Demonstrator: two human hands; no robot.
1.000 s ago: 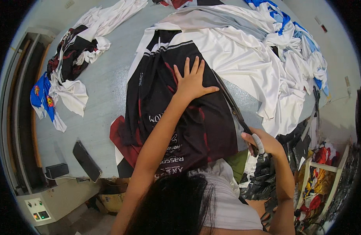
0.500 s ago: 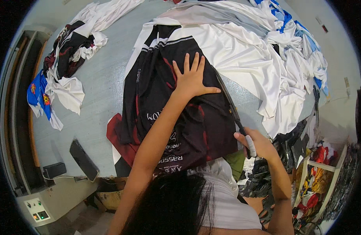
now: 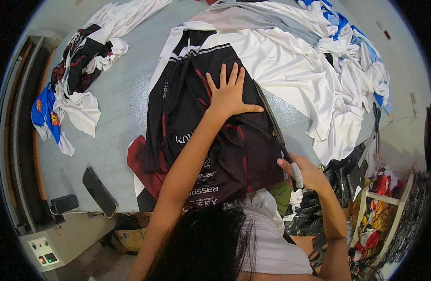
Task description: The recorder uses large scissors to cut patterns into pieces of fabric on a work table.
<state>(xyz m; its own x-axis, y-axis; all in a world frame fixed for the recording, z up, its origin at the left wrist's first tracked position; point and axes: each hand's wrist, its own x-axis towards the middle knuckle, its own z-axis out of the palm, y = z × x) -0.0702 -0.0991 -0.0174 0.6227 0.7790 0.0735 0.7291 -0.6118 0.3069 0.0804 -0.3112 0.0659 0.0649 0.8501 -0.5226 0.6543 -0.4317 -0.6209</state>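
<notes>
My left hand point(image 3: 227, 96) lies spread, palm down, on a black printed fabric piece point(image 3: 253, 154) with dark red streaks and white lettering. The fabric is creased, with white edges at its top. Along its right edge my right hand point(image 3: 306, 173) grips long dark shears point(image 3: 276, 129) by their grey-wrapped handle; the blades point away from me, and whether they bite into cloth I cannot tell. Draped white fabric point(image 3: 290, 75) lies just beyond the blades, on the grey table point(image 3: 117, 159). A dark red piece point(image 3: 138, 164) shows under the black one at left.
Cloth heaps lie at far left point(image 3: 82, 112) and far right point(image 3: 374, 75). A phone point(image 3: 98, 189) and small black box point(image 3: 64, 202) sit at the near-left edge. A switch panel point(image 3: 43, 249) is lower left; a shelf of coloured scraps point(image 3: 379, 220) and crumpled black plastic point(image 3: 342, 173) are at right.
My right hand and the shears have shifted a little to the left. My left hand stays spread on the black fabric. The whole view has moved slightly.
</notes>
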